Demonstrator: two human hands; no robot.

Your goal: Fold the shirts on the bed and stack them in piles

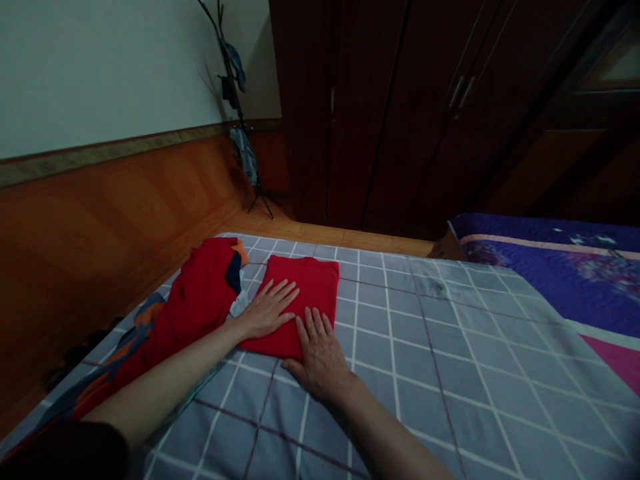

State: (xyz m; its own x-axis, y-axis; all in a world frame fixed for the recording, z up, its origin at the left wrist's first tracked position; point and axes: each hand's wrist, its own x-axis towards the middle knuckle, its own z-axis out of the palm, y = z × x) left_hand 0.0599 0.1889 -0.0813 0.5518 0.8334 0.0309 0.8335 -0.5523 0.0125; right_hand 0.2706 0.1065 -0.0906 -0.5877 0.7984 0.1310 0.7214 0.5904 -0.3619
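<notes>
A red garment [313, 277], folded into a flat rectangle, lies on the grey checked bed sheet [400, 373]. My left hand [267, 310] rests flat across its left and middle part, fingers stretched out. On its lower right portion lies my right hand [320, 353], palm down, with the thumb pointing left along the near edge. Neither hand grips the cloth. Just left of the folded piece, a heap of loose clothes [200, 287] in red, orange and dark blue runs toward me beside my left forearm, which covers part of it.
A coat stand [233, 87] with hanging clothes stands in the far corner. Dark wooden wardrobes [380, 120] line the wall past the bed's far edge. To the right is a surface with a purple patterned cover [550, 267].
</notes>
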